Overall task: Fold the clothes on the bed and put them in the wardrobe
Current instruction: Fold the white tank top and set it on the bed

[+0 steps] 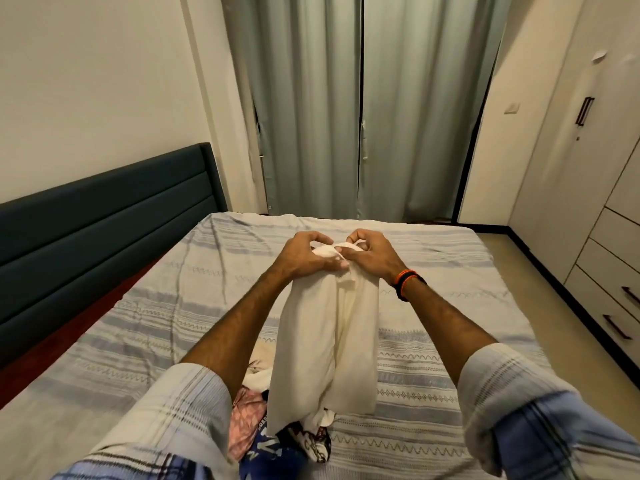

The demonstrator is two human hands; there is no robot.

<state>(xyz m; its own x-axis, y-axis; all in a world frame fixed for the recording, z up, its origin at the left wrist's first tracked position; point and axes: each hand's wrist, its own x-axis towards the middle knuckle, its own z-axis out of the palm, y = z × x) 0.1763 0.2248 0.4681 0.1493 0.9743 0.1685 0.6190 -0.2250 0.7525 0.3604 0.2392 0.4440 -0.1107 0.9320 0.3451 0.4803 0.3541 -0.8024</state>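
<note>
Hands up in front of me, both pinching the top edge of a cream garment [329, 341]. My left hand [308, 252] has its fingers curled into the bunched cloth; my right hand [372, 252] grips the same edge just beside it, fingertips nearly touching. The garment hangs down from my grip over the bed [450, 358], its lower end reaching a small heap of clothes [277, 441] at the near edge: something pink, something dark blue with white print. The wardrobe [588, 188] stands to my right, doors shut, well apart from the bed. Grey curtains [363, 105] hang beyond the bed.
</note>
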